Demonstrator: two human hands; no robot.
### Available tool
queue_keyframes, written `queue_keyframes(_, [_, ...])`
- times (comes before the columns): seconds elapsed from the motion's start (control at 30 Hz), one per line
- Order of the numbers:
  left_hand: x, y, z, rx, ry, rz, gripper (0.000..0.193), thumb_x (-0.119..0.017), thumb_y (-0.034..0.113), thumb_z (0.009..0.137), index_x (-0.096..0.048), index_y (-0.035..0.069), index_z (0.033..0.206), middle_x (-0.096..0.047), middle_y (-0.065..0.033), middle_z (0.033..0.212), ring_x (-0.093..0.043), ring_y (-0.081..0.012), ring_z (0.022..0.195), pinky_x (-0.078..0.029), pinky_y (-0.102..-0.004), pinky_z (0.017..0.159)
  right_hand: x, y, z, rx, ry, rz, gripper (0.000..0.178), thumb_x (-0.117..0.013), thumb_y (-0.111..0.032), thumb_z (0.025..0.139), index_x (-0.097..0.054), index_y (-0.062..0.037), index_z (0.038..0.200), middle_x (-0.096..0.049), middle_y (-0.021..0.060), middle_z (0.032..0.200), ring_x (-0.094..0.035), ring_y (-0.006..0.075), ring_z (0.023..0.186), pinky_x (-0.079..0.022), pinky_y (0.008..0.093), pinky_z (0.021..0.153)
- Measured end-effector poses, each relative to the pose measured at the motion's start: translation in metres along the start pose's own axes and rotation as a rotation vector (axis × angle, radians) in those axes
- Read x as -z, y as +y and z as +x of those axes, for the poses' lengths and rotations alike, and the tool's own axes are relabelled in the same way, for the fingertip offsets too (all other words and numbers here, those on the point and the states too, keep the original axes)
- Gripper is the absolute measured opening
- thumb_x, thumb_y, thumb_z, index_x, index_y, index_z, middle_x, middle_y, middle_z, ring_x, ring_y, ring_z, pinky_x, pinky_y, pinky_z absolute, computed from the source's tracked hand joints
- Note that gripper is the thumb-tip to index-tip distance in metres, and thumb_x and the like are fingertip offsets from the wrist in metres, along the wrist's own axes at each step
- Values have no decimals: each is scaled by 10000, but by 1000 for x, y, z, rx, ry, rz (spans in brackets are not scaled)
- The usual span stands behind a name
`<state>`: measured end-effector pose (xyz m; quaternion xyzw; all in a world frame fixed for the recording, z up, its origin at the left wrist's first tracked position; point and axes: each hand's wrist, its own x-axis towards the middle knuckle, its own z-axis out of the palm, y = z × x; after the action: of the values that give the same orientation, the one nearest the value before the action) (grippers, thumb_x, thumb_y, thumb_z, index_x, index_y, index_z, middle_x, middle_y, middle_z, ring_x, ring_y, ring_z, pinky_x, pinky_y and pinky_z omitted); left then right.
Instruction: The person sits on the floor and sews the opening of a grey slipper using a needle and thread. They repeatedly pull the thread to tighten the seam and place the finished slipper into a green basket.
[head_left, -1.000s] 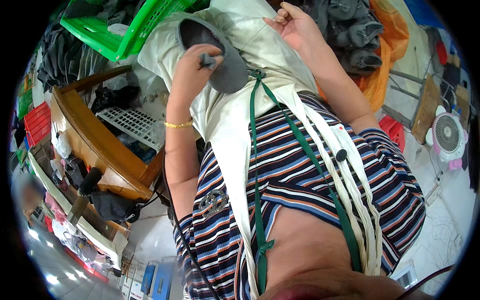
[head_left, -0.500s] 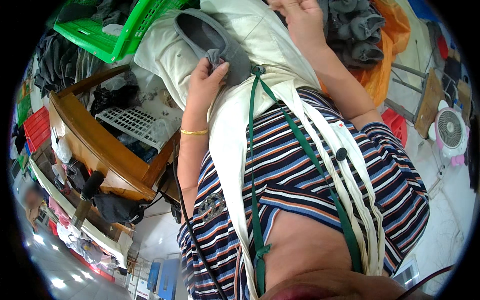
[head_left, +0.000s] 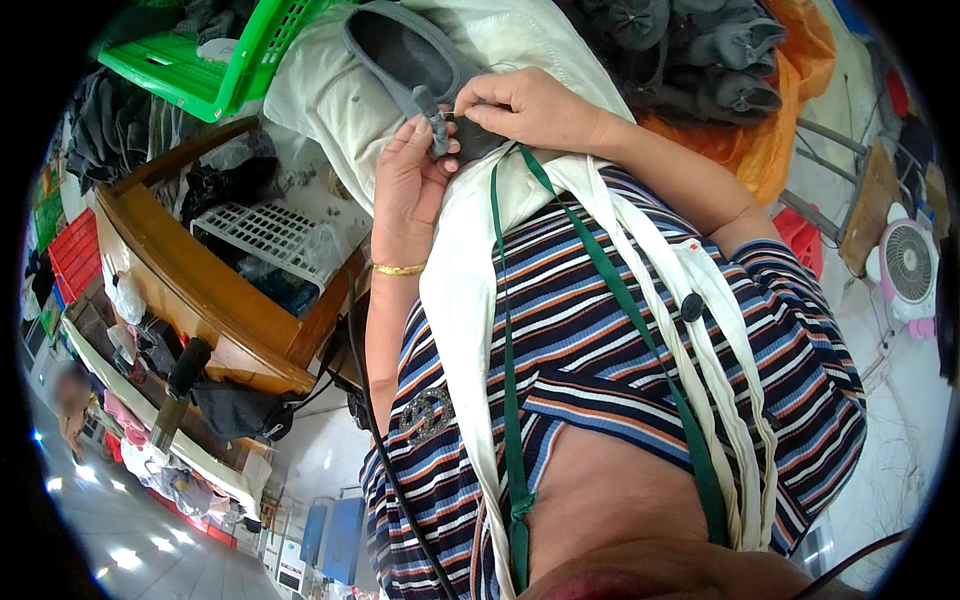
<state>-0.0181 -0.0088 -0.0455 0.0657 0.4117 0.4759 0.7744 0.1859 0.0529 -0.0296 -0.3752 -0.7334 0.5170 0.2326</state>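
Take the wooden table (head_left: 215, 300) at your left as the landmark. On its top lies a white plastic grid tray (head_left: 262, 232), and beyond its far edge sits a green plastic basket (head_left: 205, 62). A red crate (head_left: 72, 255) stands past its left end. Well off to its right, across your striped shirt (head_left: 620, 340), an orange bag (head_left: 775, 130) holds dark grey shoes (head_left: 700, 45), and a small white fan (head_left: 910, 265) stands further right.

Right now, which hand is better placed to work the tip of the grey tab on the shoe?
Probably the right: the right hand pinches at the tip of the grey tab, while the left hand is busy gripping that tab on the grey shoe.
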Motion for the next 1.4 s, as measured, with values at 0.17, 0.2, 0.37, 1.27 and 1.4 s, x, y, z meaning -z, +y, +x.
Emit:
queue_keyframes(0.17, [-1,-1,-1,1,2,-6,239,-559,154,976,-613,-13,1138,-680,-82,936,-641,-145,753,-506,-253,603,-1,-2,0,17,-10,-29,181,-583,-159,920,-671,-46,1031,-662,71,787,-586,141,669,-455,263,642])
queue_keyframes(0.2, [-1,-1,-2,2,1,-7,238,-559,154,977,-613,-13,1138,-680,-83,938,-641,-145,753,-506,-251,605,-2,-1,0,25,-4,-28,184,-583,-162,920,-672,-47,1032,-663,72,786,-587,144,669,-455,264,642])
queue_keyframes(0.37, [-3,-2,-3,-5,-5,-18,236,-558,151,978,-617,-12,1138,-683,-90,945,-643,-145,759,-508,-249,609,-1,-1,-1,15,-9,-33,189,-583,-168,919,-673,-48,1034,-667,73,789,-594,149,671,-457,266,642])
queue_keyframes(1.27, [-22,-12,-5,-62,54,130,206,-579,120,960,-657,6,1113,-659,-46,846,-542,-88,652,-430,-214,547,18,5,-10,72,-29,-113,160,-601,-171,887,-689,-99,999,-695,134,834,-671,283,739,-516,332,707])
queue_keyframes(1.4, [-7,-2,-2,-50,34,136,200,-582,117,957,-658,6,1106,-661,-54,847,-544,-94,653,-429,-216,546,11,7,5,56,-90,-26,138,-602,-156,901,-683,-98,997,-697,104,848,-657,240,727,-505,322,705])
